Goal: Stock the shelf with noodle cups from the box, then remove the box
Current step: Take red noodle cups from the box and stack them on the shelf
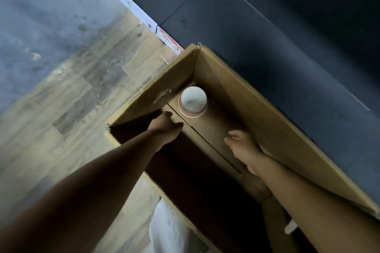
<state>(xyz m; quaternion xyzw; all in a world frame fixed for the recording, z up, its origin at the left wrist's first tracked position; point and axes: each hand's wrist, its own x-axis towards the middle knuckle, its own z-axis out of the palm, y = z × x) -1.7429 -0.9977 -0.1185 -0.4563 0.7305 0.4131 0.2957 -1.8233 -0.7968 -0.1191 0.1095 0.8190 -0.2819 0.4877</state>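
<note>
An open cardboard box stands on the floor, seen from above. A single noodle cup with a white lid and a pink rim sits in the far corner of the box. Both my arms reach down inside the box. My left hand is just short of the cup, fingers stretched toward it and not touching it. My right hand hovers lower right of the cup over the box floor, fingers loosely curled and holding nothing. No shelf contents are visible.
A dark shelf base or panel runs along the far side of the box. Worn wood-pattern floor lies to the left. A red and white label strip sits at the base's edge. White cloth shows below the box.
</note>
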